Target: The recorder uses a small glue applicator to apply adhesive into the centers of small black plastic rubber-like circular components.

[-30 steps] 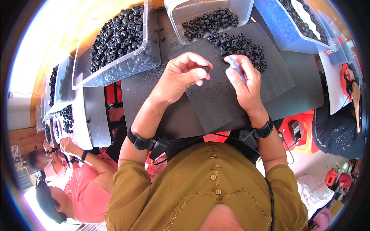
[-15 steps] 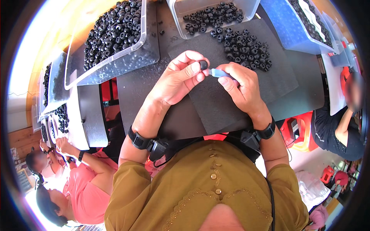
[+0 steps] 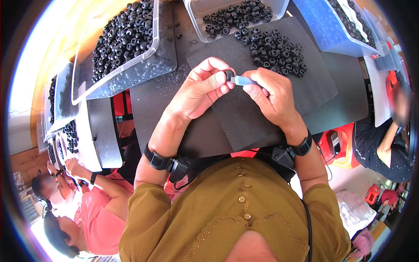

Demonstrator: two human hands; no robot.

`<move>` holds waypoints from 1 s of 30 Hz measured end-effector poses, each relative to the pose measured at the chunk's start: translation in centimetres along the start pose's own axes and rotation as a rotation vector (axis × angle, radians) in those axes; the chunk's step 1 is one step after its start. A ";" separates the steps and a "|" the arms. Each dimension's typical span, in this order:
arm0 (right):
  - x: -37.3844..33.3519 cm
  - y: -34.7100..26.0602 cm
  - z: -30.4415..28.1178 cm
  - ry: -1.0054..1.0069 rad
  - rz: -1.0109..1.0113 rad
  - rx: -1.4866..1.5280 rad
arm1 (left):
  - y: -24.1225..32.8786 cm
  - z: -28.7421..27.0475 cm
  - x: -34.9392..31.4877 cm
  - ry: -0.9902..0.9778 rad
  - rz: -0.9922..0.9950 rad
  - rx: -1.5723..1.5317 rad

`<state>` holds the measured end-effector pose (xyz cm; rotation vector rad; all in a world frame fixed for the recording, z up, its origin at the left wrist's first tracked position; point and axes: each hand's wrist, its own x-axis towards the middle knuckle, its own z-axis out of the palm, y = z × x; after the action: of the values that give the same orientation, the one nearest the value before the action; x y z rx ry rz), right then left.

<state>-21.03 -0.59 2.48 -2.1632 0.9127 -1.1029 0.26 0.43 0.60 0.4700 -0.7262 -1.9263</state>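
Between the thumb and fingers of my left hand (image 3: pixel 201 87) is a small round black part (image 3: pixel 228 75), like those piled nearby. My right hand (image 3: pixel 273 94) grips a small knife (image 3: pixel 245 81) by its light blue handle. The knife's short pale blade meets the right side of the black part. Both hands are above a dark grey mat (image 3: pixel 240 126) that lies on the dark table (image 3: pixel 183 135). Just beyond my right hand, a pile of similar black parts (image 3: pixel 277 51) with round holes rests on the mat.
A clear bin (image 3: pixel 168 65) heaped with black parts stands at the left. Another clear bin (image 3: pixel 192 19) holds fewer, at the far middle. At the far right is a bluish bin (image 3: pixel 323 30). Seated people work to the left, one in a pink top (image 3: pixel 102 214); another person is at the right.
The knife has moved slightly left, bringing its blade against the black part. The left hand keeps its pinch, and the whole view has shifted a little.
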 end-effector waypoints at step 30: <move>-0.6 1.0 0.4 0.046 0.176 0.440 | -1.1 1.6 0.3 0.039 -0.078 0.184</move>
<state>-21.25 -0.72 1.32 -1.6757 0.7761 -1.1444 -1.57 0.97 1.01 0.6557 -0.8752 -1.9259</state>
